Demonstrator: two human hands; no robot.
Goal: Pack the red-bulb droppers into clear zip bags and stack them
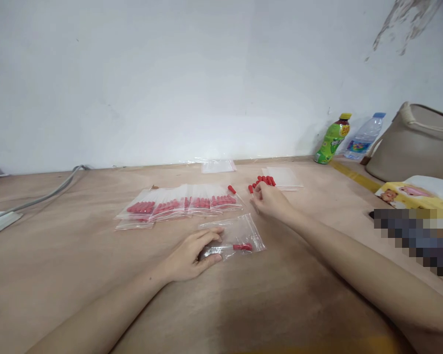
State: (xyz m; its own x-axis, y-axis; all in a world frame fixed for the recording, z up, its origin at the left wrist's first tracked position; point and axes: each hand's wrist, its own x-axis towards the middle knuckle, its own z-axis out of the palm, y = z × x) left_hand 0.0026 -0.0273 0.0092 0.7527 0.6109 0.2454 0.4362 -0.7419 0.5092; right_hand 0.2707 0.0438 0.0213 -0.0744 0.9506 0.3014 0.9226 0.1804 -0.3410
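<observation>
Touching a zip-lock bag (240, 228), the left hand (187, 255) is resting, fingers (209, 235) apart; the right hand (270, 200), grip unclear, is reaching among likely brittle droppers (250, 189), best pinched at soft bulbs (268, 180).

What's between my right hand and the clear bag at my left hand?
Nothing visible blocks it: only tabletop shows between your right hand and the near clear bag at your left hand. A loose red-topped dropper lies left of your right hand, off the direct line.
</observation>
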